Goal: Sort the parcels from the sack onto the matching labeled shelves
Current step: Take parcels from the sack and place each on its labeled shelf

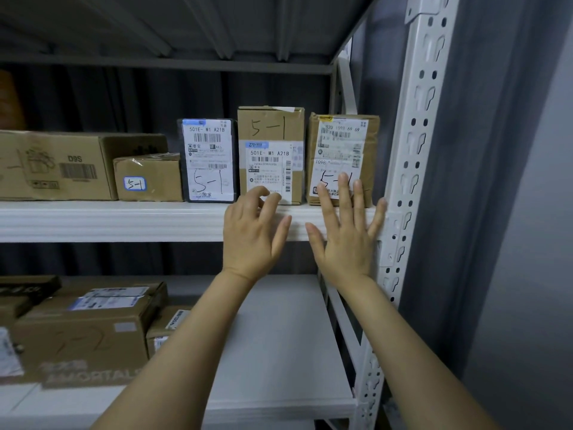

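1. Both hands are up at the white metal shelf board [124, 220], where a row of parcels stands along the front edge.
2. The right hand [344, 240] lies flat with its fingers straight and fanned apart. The fingertips cover the lower front of the brown paper-wrapped parcel with the white shipping label [342, 141]; it grips nothing.
3. That parcel stands upright at the far right end of the row, just beside the white perforated upright post [417, 144], with "5-1" handwritten on its label. The right little finger reaches over to the post.
4. The left hand [254, 232] hovers in front of the bottom edge of the tall brown cardboard box [269, 127], which also carries a handwritten "5-1". Its fingers are loosely curled, its thumb sticks out to the right, and it holds nothing. Whether the fingertips touch the box cannot be told.
5. Left of the tall box and just beside it stands a black-wrapped parcel with a white label [207, 159], again marked "5-1".
6. Next comes a small brown cardboard box with a blue-edged "5-1" sticker [148, 178], and then a large brown cardboard carton printed "D9S" [55, 166].
7. On the lower white shelf [279, 336], more brown cardboard boxes [83, 330] sit at the left, well apart from both hands.
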